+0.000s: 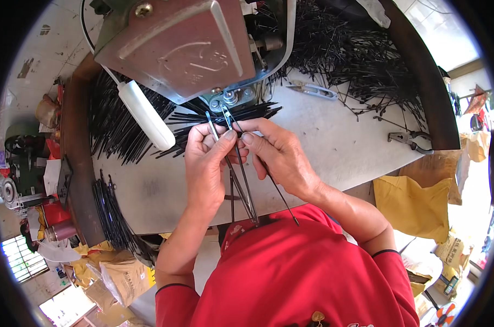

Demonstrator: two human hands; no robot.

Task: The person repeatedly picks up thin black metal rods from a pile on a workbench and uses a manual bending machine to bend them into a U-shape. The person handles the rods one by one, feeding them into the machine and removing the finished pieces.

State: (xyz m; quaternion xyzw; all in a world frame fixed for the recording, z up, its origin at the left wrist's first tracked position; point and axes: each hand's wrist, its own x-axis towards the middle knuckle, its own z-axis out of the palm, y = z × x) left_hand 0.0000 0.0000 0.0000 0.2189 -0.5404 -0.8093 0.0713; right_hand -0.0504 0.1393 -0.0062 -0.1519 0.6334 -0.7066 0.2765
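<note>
Just below the head of a brownish-red machine point(179, 52), my two hands meet over a grey metal worktable point(312, 141). Thin dark metal rods point(246, 188), resembling umbrella ribs, are pinched in my left hand point(206, 163); their upper ends reach the machine's small bolted metal part point(230, 99), and their lower ends hang toward my red shirt. My right hand point(279, 155) closes thumb and forefinger on another thin black rod point(282, 197), which slants down to a small tip near the shirt. The exact contact at the machine is too small to make out.
A white lamp point(146, 115) hangs left of my hands. Black rods point(116, 117) lie in bundles behind it; a tangled pile point(356, 60) fills the far right. Thread snips point(315, 90) and pliers point(409, 139) lie on the right side. A dark raised rim point(429, 82) borders the table.
</note>
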